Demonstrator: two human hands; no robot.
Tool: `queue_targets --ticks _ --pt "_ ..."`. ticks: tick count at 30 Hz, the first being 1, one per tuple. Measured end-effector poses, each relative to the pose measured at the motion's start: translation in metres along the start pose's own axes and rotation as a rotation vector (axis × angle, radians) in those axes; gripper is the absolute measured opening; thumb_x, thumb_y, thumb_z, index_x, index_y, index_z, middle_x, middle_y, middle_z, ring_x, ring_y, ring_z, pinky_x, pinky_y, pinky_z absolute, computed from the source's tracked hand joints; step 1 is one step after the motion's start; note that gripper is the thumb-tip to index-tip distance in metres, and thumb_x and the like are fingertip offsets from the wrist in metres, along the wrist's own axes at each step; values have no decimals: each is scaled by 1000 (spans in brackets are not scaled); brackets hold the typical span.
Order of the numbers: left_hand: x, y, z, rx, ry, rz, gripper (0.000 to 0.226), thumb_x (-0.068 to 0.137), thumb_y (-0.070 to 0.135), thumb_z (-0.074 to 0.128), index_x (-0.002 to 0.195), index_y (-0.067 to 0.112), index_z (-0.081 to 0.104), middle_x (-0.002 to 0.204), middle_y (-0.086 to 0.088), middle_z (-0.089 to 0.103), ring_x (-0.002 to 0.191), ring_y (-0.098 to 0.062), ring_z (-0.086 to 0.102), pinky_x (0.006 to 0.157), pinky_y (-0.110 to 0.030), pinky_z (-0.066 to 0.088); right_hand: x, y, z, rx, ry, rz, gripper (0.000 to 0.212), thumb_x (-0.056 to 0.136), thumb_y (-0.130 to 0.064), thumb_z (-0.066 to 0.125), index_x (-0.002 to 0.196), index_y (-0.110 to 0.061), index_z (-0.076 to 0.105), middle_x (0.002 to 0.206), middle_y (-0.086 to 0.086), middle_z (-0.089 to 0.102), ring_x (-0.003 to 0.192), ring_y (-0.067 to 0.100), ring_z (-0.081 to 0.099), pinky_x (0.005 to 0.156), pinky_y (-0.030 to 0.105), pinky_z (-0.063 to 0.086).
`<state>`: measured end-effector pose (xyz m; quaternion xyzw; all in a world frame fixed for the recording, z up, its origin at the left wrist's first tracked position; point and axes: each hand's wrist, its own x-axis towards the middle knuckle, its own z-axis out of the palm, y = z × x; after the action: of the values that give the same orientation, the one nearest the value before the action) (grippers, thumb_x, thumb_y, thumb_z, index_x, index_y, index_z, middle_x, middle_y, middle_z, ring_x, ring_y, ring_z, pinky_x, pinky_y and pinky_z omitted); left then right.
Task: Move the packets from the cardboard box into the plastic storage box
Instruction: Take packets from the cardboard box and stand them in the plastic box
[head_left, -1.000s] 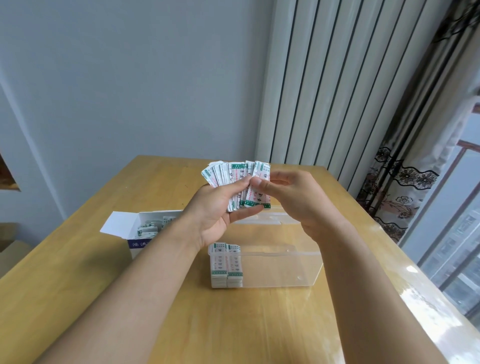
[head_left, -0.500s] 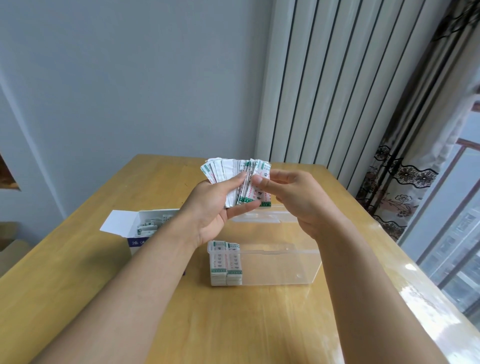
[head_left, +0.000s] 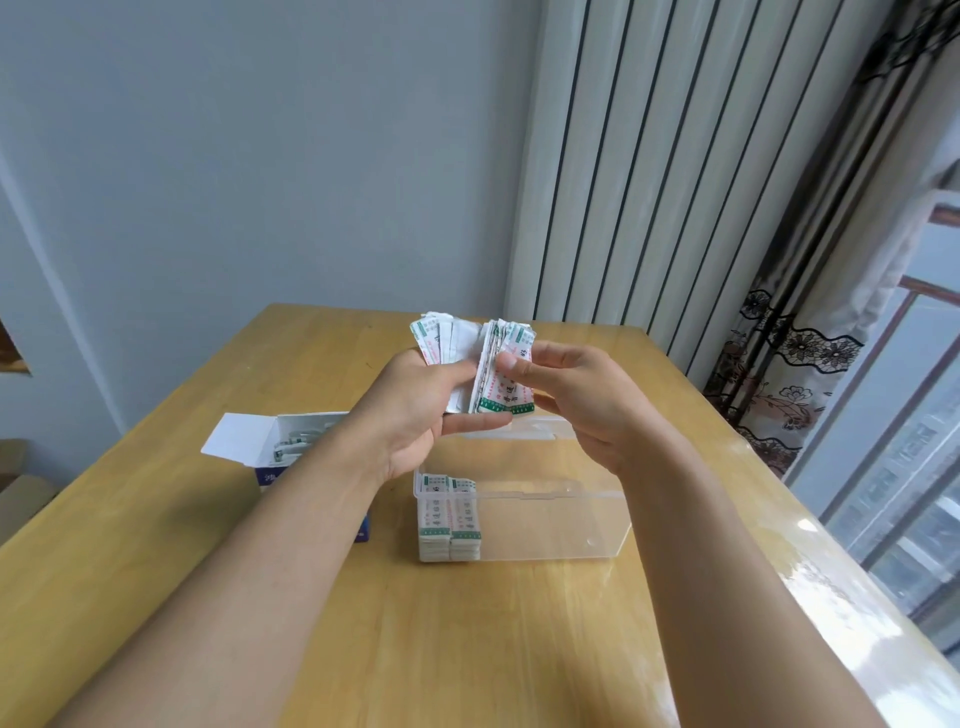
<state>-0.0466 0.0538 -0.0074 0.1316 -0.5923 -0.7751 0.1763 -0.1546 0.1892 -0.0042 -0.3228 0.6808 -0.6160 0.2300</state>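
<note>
- A fan of packets (head_left: 470, 358) is held up in the air between both hands, above the far side of the plastic storage box (head_left: 550, 525).
- The left hand (head_left: 415, 415) grips the left part of the fan: its fingers are curled behind the packets and its thumb (head_left: 475, 423) lies stretched out just under their lower edge.
- The right hand (head_left: 576, 400) pinches the right-hand bundle of the fan, thumb tip (head_left: 506, 361) pressed on the front of the packets with the other fingers curled behind them.
- The packets at the right-hand fingertips are bunched tight and stand nearly upright, green bands at the bottom; those by the left-hand fingers spread out toward the left.
- Below the hands, a stack of packets (head_left: 449, 519) stands in two rows against the left end wall of the clear storage box.
- The rest of that box, under the right wrist, shows only clear plastic.
- The cardboard box (head_left: 270, 452) sits to the left of the left forearm, flap open, with loose packets (head_left: 288, 447) visible inside.
- Both boxes rest on a wooden table (head_left: 467, 639).
- Beyond the fingertips are a grey wall (head_left: 260, 156) and a striped curtain (head_left: 675, 156).
</note>
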Motion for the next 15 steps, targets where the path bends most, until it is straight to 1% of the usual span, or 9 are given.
queue_targets --ticks 2,4,7,9,11,12,13,15 --pt "-1 0 -2 45 30 13 21 100 4 59 114 11 72 109 -9 77 93 -27 77 66 -34 63 -1 1 1 21 2 -14 23 90 -26 74 107 -11 77 106 5 78 100 17 73 99 34 50" --pt "-3 2 -5 29 32 4 18 99 6 59 111 9 72 109 -10 77 93 -26 76 65 -33 63 -3 1 2 32 20 -20 25 89 -26 74 107 -9 77 106 7 78 105 23 73 107 41 49" --pt "-6 8 -9 -40 -12 -26 22 102 11 58 120 1 66 116 -15 74 99 -30 75 68 -33 63 -6 -2 0 22 57 -12 27 90 -28 73 108 -8 77 106 7 78 109 23 72 111 44 46" --pt "-9 13 -12 -20 -3 -40 25 104 15 54 122 0 64 118 -17 72 98 -32 75 64 -30 62 -8 -8 -2 2 74 -10 26 91 -27 73 108 -8 76 106 7 78 108 24 72 109 44 48" --pt "-13 16 -16 113 51 -17 26 107 20 50 125 4 60 109 -14 75 88 -30 76 56 -29 61 -10 -16 -2 -16 93 -9 23 91 -25 73 106 -8 76 104 7 79 105 25 73 107 44 51" --pt "-14 17 -19 234 87 26 27 108 23 48 127 7 56 103 -10 77 86 -27 77 57 -32 62 -11 -20 -1 -37 108 -11 21 91 -26 73 103 -10 77 102 6 79 104 24 73 106 44 51" --pt "-13 16 -21 358 112 81 27 108 25 46 129 10 52 98 -6 78 86 -24 77 61 -36 63 -11 -23 1 -63 125 -14 19 90 -27 75 101 -12 78 101 4 79 103 23 72 105 45 51" --pt "-14 16 -25 536 130 164 28 108 28 43 130 12 51 98 0 79 93 -19 75 77 -40 62 -14 -30 3 -120 149 -10 16 89 -29 77 97 -15 78 97 1 79 101 20 72 105 44 52"
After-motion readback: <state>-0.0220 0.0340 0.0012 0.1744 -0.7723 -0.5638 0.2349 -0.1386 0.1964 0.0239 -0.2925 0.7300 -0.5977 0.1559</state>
